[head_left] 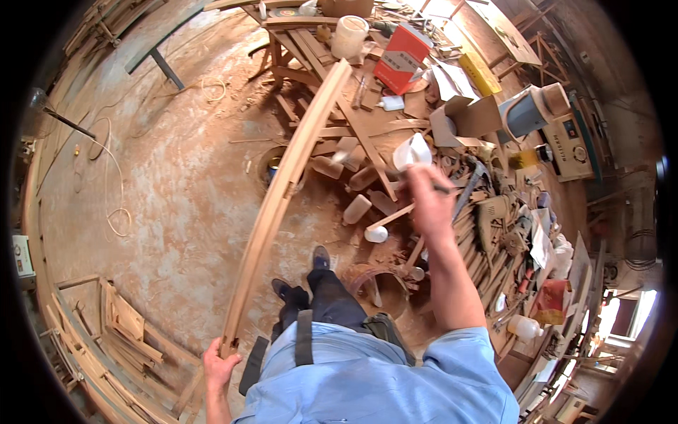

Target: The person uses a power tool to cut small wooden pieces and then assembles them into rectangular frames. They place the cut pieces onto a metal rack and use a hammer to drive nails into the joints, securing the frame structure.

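Observation:
A long, pale wooden beam (272,205) slants up from my left side, its far end raised by the cluttered workbench. My left hand (219,364) is closed round its near end; a notch shows partway along the beam. Out in front on the right, my right hand (427,198) grips a slim, dark-handled tool (443,189). Motion smears the tool, and I cannot make out its kind. It is held apart from the beam, above the bench's near edge and several dusty bottles (357,210).
The bench on the right carries a red-and-white box (402,59), a white tub (349,37), a hammer (472,184) and many wood strips. A round bin (381,290) stands by my feet. Timber (131,339) is stacked at lower left. A cord (116,162) lies on the dusty floor (183,184).

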Available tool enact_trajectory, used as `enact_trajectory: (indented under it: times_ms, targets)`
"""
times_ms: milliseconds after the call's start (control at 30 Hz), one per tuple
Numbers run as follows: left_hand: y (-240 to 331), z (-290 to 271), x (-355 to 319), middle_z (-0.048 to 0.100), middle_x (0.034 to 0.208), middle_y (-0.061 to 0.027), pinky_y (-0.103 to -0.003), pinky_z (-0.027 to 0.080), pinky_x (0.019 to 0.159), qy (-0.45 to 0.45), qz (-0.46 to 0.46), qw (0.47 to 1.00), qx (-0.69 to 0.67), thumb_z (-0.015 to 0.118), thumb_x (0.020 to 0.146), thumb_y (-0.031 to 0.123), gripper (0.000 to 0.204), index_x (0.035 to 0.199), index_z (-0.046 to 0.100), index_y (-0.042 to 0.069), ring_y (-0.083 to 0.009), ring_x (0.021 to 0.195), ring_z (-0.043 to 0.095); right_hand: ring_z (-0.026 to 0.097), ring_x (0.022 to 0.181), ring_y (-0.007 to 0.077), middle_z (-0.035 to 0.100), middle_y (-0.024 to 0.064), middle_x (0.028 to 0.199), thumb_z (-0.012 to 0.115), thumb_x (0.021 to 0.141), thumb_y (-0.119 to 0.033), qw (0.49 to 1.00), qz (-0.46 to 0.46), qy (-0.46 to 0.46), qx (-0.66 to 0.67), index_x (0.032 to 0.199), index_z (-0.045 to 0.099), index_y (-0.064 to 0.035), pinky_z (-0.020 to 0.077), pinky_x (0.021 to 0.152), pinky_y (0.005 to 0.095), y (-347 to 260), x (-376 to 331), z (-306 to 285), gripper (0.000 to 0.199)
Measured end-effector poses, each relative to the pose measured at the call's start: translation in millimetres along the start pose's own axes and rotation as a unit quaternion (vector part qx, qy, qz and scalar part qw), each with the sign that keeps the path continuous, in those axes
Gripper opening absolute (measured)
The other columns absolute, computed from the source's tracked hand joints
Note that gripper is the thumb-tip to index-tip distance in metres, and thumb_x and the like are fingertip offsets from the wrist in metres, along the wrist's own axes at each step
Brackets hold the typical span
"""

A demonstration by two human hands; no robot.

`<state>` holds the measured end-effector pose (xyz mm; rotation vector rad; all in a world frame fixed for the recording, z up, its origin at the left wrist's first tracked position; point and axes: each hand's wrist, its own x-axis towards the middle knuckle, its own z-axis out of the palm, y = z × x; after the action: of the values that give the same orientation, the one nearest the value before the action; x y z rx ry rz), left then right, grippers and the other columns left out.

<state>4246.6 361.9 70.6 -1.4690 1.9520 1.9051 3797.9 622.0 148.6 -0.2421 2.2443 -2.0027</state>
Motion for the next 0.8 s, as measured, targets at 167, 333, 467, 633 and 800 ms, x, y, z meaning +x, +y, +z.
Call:
enact_trajectory:
  times_ms: [167,333,467,633,800]
  targets:
    - [12,-5,-2,0.068,0.09,-0.0065,-0.03,0.052,0.071,0.008,0.012,0.991,0.13,0.07,0.063,0.011,0.044,0.105,0.065,-0.001,-0.0131,0.079,0.062,0.051,0.056,0.009,0.055,0.0004,0.067,0.058,0.096,-0.029,0.972,0.027,0.217,-0.081,0.089,0.06,-0.0063,0.0415,0.05,0.024,42,55,-102,0.024]
    - [37,-15,-4,0.069,0.093,-0.0071,-0.032,0.05,0.08,0.055,-0.046,0.99,0.118,0.072,0.063,0.015,0.049,0.109,0.065,0.0,-0.0151,0.087,0.063,0.054,0.058,0.0099,0.057,-0.0002,0.072,0.063,0.093,-0.032,0.971,0.16,0.179,-0.012,0.096,0.06,-0.0107,0.0409,0.048,0.0238,134,81,-145,0.022]
    - [43,-32,-17,0.069,0.097,-0.0096,-0.032,0.05,0.08,0.071,-0.069,0.992,0.082,0.075,0.066,0.018,0.055,0.116,0.062,-0.001,-0.0159,0.089,0.063,0.047,0.061,0.0123,0.059,0.0005,0.079,0.057,0.098,-0.031,0.932,0.271,0.054,0.236,0.1,0.059,-0.0139,0.0318,0.05,0.0247,197,108,-158,0.018]
    - [29,-53,-43,0.068,0.098,-0.0109,-0.031,0.051,0.08,0.147,-0.066,0.983,0.084,0.077,0.068,0.02,0.059,0.12,0.059,-0.003,-0.0153,0.088,0.064,0.052,0.11,0.0232,0.049,0.0081,0.133,0.054,0.098,-0.036,0.914,0.269,0.125,0.277,0.143,0.04,-0.0287,0.0513,0.075,0.0317,213,97,-167,0.048]
    - [-16,-82,-67,0.068,0.103,-0.0127,-0.03,0.053,0.079,0.191,-0.041,0.979,-0.06,0.079,0.07,0.018,0.063,0.125,0.056,-0.003,-0.0139,0.09,0.065,0.046,0.123,0.0245,0.049,0.0124,0.136,0.058,0.092,-0.05,0.885,0.305,0.217,0.276,0.14,0.041,-0.0028,0.0361,0.106,0.0349,201,88,-170,0.07]
